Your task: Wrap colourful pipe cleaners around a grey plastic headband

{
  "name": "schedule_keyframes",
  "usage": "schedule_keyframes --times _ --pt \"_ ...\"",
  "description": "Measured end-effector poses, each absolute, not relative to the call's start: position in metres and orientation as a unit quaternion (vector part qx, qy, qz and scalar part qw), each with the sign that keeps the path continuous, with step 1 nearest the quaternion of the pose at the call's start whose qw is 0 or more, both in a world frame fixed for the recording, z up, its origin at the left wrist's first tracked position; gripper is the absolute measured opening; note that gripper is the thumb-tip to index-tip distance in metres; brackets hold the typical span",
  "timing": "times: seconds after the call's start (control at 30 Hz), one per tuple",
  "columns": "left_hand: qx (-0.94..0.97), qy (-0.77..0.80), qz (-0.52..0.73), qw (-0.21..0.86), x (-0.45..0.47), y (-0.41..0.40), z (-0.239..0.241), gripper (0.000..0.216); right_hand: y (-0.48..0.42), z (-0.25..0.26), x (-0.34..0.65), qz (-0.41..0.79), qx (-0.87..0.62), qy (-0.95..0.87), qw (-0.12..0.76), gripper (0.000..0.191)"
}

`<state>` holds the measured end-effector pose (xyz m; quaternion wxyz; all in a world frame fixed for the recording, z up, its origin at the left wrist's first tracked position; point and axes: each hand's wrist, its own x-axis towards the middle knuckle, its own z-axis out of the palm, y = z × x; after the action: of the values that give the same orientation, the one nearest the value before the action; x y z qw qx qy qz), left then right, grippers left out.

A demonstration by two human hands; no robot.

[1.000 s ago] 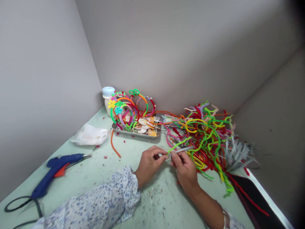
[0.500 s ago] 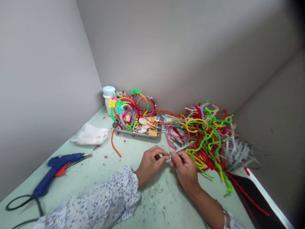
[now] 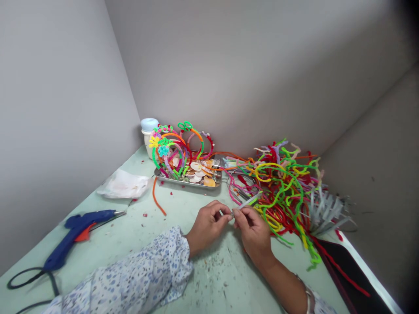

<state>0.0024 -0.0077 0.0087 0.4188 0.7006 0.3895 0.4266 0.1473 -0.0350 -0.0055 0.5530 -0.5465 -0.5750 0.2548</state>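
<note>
Both hands meet over the pale green table point(image 3: 183, 270). My left hand point(image 3: 206, 224) pinches the near end of a thin grey strip point(image 3: 246, 203) with a green pipe cleaner lying along it. My right hand point(image 3: 253, 231) pinches the same strip just to the right, fingers closed round it. The strip points up and right toward a tangled heap of coloured pipe cleaners point(image 3: 281, 187).
A blue glue gun point(image 3: 77, 231) with a black cord lies at left. Near it a white crumpled wrapper point(image 3: 124, 185) and a loose orange pipe cleaner point(image 3: 156, 198). A metal tray point(image 3: 188, 182) of shells and looped headbands stands behind, with a white jar point(image 3: 148, 131). Grey strips point(image 3: 324, 209) at right.
The strip between my fingers has tilted and drawn in slightly, and the green pipe cleaner end that stuck out along it a second ago now lies closer against it. Hands stay in place.
</note>
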Motion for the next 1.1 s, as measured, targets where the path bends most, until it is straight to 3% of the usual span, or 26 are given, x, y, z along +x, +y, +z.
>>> schedule_keyframes --times 0.13,0.33,0.6,0.87,1.1 --pt "0.703 0.389 0.423 0.420 0.002 -0.009 0.011 0.011 -0.035 -0.010 0.149 0.257 -0.535 -0.568 0.570 0.016" --pt "0.659 0.407 0.422 0.471 0.001 -0.006 0.006 0.014 -0.035 -0.008 0.150 0.292 -0.520 -0.522 0.609 0.019" --pt "0.580 0.404 0.442 0.552 0.003 0.001 0.001 0.017 -0.029 -0.003 0.147 0.402 -0.542 -0.526 0.518 0.033" --pt "0.573 0.390 0.441 0.571 0.003 0.001 0.003 0.018 -0.030 0.005 0.147 0.424 -0.504 -0.496 0.566 0.031" --pt "0.557 0.363 0.451 0.596 0.004 0.000 0.002 0.020 -0.034 0.001 0.148 0.399 -0.498 -0.541 0.548 0.023"
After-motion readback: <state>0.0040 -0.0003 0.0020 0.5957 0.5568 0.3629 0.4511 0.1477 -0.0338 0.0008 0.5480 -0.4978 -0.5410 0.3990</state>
